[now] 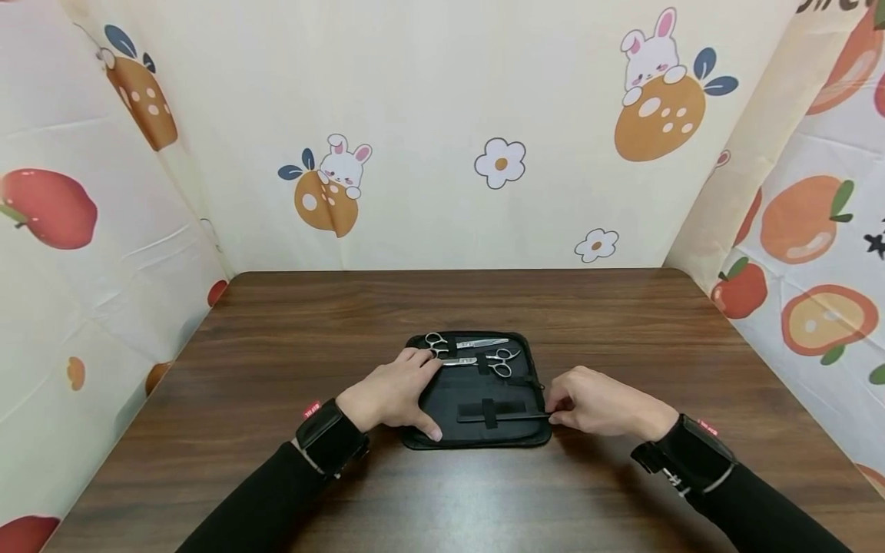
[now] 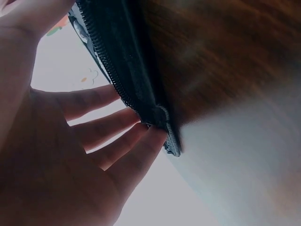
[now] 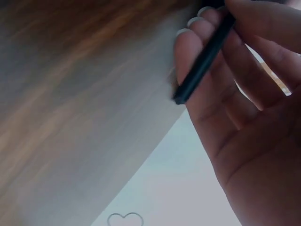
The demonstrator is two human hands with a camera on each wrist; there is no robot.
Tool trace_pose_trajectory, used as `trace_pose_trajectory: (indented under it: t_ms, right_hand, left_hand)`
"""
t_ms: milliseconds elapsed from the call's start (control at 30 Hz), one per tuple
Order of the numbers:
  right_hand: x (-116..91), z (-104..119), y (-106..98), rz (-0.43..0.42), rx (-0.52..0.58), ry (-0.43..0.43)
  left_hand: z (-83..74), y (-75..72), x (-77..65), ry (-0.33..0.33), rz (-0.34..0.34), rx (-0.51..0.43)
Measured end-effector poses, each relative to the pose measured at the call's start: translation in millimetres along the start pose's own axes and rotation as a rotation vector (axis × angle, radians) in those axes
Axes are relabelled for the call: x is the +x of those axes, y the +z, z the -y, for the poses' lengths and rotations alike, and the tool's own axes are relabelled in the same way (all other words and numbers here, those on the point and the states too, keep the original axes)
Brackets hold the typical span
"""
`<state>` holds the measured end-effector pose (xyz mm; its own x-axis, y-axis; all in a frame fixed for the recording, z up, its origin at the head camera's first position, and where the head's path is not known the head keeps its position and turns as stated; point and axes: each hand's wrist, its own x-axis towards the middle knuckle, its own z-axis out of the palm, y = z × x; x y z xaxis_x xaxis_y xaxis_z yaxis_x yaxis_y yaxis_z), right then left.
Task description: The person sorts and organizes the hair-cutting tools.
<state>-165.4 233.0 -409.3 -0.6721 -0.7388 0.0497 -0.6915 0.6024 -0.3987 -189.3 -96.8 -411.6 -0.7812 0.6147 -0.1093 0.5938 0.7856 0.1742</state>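
A black zip case [image 1: 442, 388] lies unfolded on the table. My left hand [image 1: 401, 390] rests on its left side, fingers spread and nearly straight; the left wrist view has these fingertips against the zippered edge [image 2: 110, 70]. Near the case's right edge, my right hand [image 1: 601, 401] pinches the end of a slim black comb [image 1: 515, 416] between thumb and fingers. The comb passes under an elastic strap [image 1: 489, 413] in the case. In the right wrist view its dark end [image 3: 204, 63] sticks out across the fingers.
Two silver scissors, the upper pair [image 1: 484, 343] and the lower pair [image 1: 462, 362], sit under loops in the far part of the case. The brown wooden table [image 1: 311, 322] meets a printed cloth wall [image 1: 429, 223] at the back and patterned cloth on both sides.
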Motion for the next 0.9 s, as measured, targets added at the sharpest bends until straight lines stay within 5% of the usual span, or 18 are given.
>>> trace_pose_trajectory:
  t_ms: [600, 900]
  right_hand:
    - [0.2, 7.0, 0.8, 0.029, -0.034, 0.139]
    - [6.6, 8.2, 4.8, -0.038, -0.07, 0.024]
  left_hand:
    - [0.7, 0.4, -1.0, 0.009, -0.006, 0.009]
    - [-0.5, 0.3, -0.7, 0.005, -0.001, 0.01]
